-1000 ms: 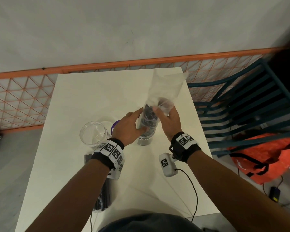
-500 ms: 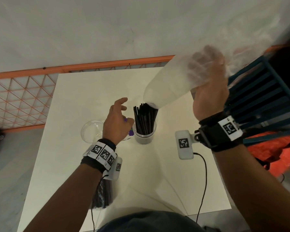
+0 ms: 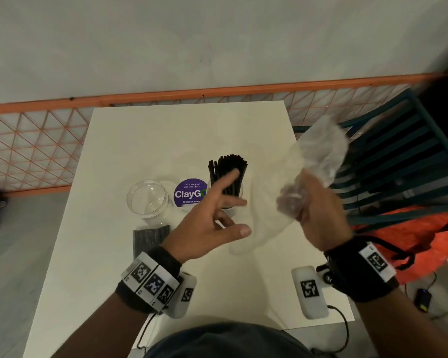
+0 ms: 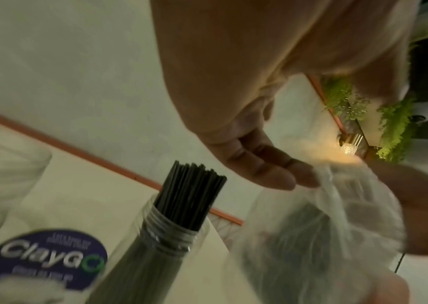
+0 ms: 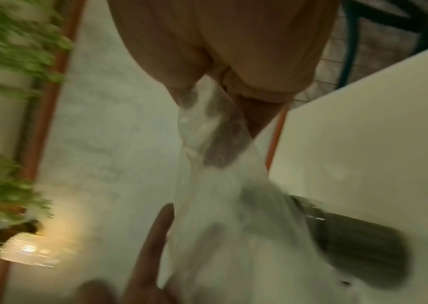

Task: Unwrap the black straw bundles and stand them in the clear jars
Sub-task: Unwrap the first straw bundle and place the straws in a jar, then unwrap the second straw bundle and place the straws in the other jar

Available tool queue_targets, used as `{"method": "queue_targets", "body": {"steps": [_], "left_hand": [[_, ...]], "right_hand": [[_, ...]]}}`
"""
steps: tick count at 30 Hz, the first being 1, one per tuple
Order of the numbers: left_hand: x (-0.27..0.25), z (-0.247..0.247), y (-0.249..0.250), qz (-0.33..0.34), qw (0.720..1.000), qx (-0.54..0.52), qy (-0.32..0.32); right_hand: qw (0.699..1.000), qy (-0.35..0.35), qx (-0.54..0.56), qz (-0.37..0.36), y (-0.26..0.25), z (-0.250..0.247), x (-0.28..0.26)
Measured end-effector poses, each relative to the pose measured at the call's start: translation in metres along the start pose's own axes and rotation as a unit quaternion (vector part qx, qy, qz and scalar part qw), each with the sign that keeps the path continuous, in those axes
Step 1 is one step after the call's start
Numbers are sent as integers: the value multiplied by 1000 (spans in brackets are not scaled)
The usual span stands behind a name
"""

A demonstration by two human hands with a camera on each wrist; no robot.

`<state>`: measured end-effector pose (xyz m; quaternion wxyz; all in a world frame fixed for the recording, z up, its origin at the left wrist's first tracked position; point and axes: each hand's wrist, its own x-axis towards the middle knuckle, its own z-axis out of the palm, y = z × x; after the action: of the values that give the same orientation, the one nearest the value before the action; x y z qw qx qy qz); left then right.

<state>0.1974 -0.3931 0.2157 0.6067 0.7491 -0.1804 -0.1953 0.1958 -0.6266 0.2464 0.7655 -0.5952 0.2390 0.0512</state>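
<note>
Loose black straws stand upright in a clear jar at the table's middle. An empty clear jar stands to its left. A wrapped black straw bundle lies on the table behind my left wrist. My right hand grips the empty clear plastic wrapper to the right of the filled jar. My left hand hovers in front of that jar with fingers spread, holding nothing, close to the wrapper's lower end.
A purple round ClayGo lid lies between the two jars on the white table. An orange mesh fence runs behind it. A teal slatted chair and an orange bag sit at the right.
My right hand pulled the wrapper up off the straws, then came down toward the left hand. The left hand let go of the straws and opened. The straws stayed in the jar.
</note>
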Motion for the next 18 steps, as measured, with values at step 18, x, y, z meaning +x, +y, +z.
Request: {"method": "queue_targets", "body": {"steps": [18], "left_hand": [[-74, -12, -97, -180, 946, 266, 52]], "right_hand": [[882, 22, -439, 171, 147, -28, 39]]}}
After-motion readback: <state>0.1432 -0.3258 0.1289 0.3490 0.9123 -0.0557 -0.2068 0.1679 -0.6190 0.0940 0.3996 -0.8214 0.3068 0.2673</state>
